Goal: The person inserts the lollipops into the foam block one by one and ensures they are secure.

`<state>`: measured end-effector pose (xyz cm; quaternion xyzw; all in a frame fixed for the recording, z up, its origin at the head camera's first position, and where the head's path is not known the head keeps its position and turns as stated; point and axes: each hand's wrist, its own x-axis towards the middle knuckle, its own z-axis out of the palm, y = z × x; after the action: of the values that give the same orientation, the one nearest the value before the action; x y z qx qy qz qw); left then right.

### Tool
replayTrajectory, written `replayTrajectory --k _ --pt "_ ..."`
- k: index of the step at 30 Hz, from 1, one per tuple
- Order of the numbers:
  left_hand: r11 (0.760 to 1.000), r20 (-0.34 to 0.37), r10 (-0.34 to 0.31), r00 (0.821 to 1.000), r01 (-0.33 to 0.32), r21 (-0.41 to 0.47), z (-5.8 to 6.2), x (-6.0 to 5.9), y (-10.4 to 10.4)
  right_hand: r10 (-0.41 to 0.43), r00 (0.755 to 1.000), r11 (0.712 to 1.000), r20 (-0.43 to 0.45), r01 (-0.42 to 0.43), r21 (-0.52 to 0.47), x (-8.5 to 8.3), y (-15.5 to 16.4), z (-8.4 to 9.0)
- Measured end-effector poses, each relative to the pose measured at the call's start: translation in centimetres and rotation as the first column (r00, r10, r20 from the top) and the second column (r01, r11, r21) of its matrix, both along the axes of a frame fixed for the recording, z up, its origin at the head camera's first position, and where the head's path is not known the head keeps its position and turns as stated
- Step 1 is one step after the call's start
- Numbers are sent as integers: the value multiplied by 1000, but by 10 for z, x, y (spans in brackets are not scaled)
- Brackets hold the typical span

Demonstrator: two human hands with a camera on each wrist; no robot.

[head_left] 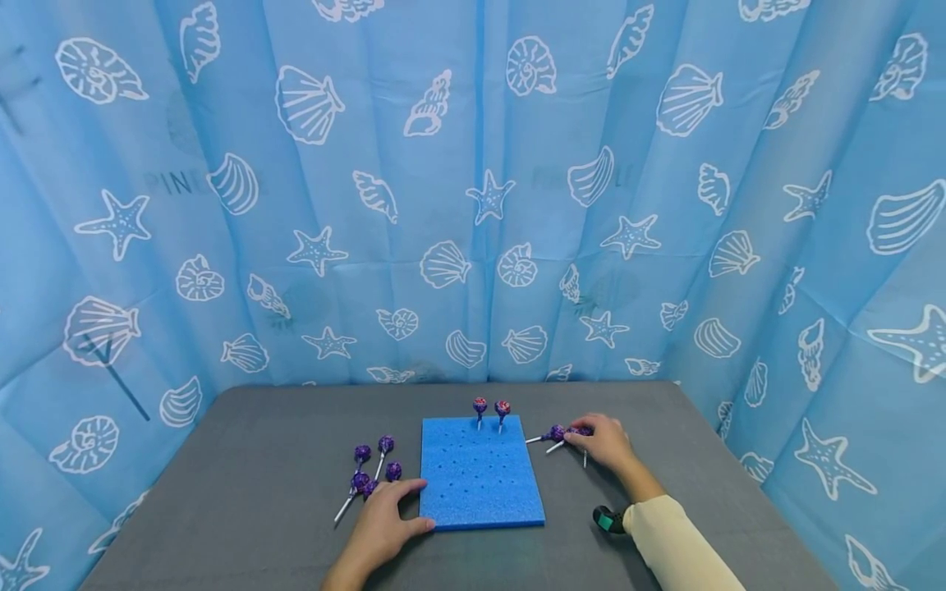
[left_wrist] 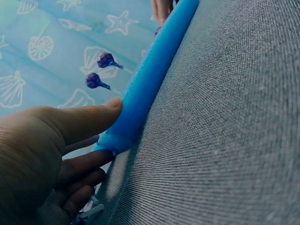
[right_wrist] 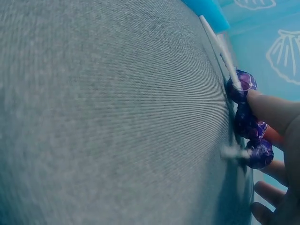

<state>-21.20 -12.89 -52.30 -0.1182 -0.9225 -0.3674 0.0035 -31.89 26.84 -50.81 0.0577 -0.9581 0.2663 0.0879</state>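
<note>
A blue foam board (head_left: 480, 480) dotted with small holes lies on the grey table. Two lollipops with red and purple wrappers, one of them this lollipop (head_left: 502, 408), stand upright in its far edge. My left hand (head_left: 388, 521) rests at the board's left edge, thumb and fingertips touching it, fingers fairly straight. Over to the right, my right hand (head_left: 602, 443) pinches a purple-wrapped lollipop (right_wrist: 248, 123) between thumb and index finger. Its neighbours, a lollipop (right_wrist: 243, 85) and another lollipop (right_wrist: 260, 153), lie against it; the fingers partly hide them.
Several purple lollipops (head_left: 362, 453) lie loose left of the board, some partly behind the left hand. A black band with a green patch (head_left: 608, 519) is on the right wrist. A blue shell-patterned curtain (head_left: 473, 205) hangs behind the table (head_left: 281, 427).
</note>
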Motion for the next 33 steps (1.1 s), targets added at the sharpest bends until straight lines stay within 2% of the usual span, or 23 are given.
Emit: replayTrajectory --k 9,19,26,33 --pt "1000 29 10 1000 -10 2 1 0 1 13 999 1000 -32 -13 -7 -2 -2 -2" --pt "1000 7 9 1000 -9 1 1 0 1 -12 998 998 -64 8 -59 -3 -6 -1" --pt "1000 -5 7 1000 -7 -4 -1 0 0 -18 996 997 -91 12 -73 -4 -6 6" --pt "1000 -7 4 1000 -4 -2 0 0 0 20 993 991 -120 -36 -131 -4 -9 20"
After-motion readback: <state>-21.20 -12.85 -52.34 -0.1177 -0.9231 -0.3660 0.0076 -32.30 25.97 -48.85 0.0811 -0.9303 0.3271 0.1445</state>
